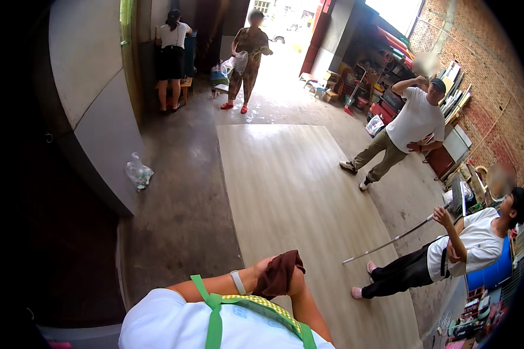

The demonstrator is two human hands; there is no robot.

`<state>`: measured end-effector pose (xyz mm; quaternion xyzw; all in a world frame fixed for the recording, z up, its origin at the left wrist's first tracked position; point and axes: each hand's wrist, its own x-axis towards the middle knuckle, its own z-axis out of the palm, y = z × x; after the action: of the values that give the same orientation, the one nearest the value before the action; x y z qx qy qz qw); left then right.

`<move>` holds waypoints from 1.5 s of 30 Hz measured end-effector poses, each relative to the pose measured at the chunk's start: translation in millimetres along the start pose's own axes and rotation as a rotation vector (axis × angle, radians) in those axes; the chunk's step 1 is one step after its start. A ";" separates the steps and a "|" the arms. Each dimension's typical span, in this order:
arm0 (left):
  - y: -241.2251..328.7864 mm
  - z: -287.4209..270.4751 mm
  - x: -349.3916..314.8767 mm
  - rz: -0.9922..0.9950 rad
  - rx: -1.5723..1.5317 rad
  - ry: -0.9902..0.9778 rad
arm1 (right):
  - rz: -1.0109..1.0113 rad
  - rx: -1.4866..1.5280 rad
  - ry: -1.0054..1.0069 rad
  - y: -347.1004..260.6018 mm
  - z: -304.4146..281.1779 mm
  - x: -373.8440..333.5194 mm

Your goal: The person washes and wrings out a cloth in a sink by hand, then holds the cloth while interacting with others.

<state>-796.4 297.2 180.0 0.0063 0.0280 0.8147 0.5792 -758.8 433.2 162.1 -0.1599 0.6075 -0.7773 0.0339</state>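
Note:
A dark brown cloth (279, 274) is bunched up in front of my chest, with both hands at it. My left hand (264, 265) grips its left side, below a white band on the wrist. At the cloth's right side, my right hand (297, 281) is closed on it. Folds of the cloth hide most of the fingers of both hands. Under my arms shows a white top with a green-strapped, yellow-checked apron (262, 303).
A large pale wood-look sheet (297, 192) covers the floor ahead. On the right, one person (474, 241) holds a long pole (390, 241); another (416, 125) stands beyond. Two people are near the doorway. A plastic bag (138, 173) lies left; clutter lines the brick wall (477, 64).

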 end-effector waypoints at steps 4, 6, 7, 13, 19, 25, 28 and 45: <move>-0.6 5.1 5.5 0.024 0.034 0.145 | 0.052 -0.024 0.041 36.9 -21.6 -5.0; 1.0 5.1 6.5 0.024 0.048 0.234 | 0.062 0.015 0.030 37.3 -21.8 -4.8; 2.6 1.2 6.3 0.009 0.027 0.163 | 0.113 0.076 0.059 31.0 -16.7 -3.1; 4.1 1.5 6.9 -0.011 0.065 0.151 | -0.293 -0.524 -0.022 -10.5 0.5 4.6; 1.9 12.5 5.5 -0.024 0.055 0.198 | 0.134 0.257 0.047 -6.3 0.7 0.4; 0.5 13.3 5.5 -0.035 0.070 0.182 | 0.104 0.049 0.040 6.4 -5.8 -5.0; 1.1 3.1 2.2 -0.034 0.067 0.206 | 0.045 0.002 0.029 -9.8 6.0 -1.5; 3.7 -28.9 -1.8 0.020 0.121 0.361 | 0.249 -0.106 0.089 -19.6 14.2 -5.5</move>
<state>-800.5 293.2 151.4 -0.1049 0.1805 0.8052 0.5550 -746.7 426.5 182.7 -0.0503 0.6639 -0.7401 0.0945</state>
